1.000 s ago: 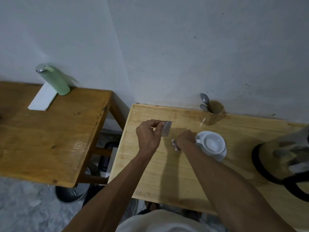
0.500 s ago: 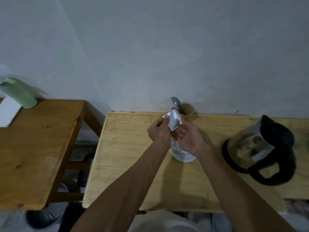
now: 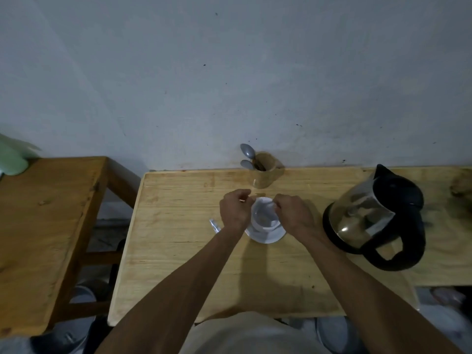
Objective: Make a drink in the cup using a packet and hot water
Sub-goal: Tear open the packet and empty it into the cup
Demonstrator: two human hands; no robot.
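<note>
A white cup (image 3: 263, 227) stands on a white saucer (image 3: 268, 238) near the middle of the light wooden table (image 3: 178, 264). A pale opened packet (image 3: 265, 209) sits over the cup's mouth. My left hand (image 3: 235, 212) pinches its left edge and my right hand (image 3: 293, 213) pinches its right edge. What is inside the cup is hidden by the packet. A small torn silver strip (image 3: 214, 225) lies on the table just left of my left wrist. A glass kettle (image 3: 367, 215) with a black lid and handle stands to the right of the cup.
A wooden holder (image 3: 265, 175) with two spoons (image 3: 247, 152) stands against the wall behind the cup. A darker wooden table (image 3: 46, 226) sits to the left across a gap, with a green bottle (image 3: 11, 159) at its far edge.
The view has swung right, bringing the kettle fully in. Both hands have lowered the packet from above the cup onto its mouth and moved apart to its two edges.
</note>
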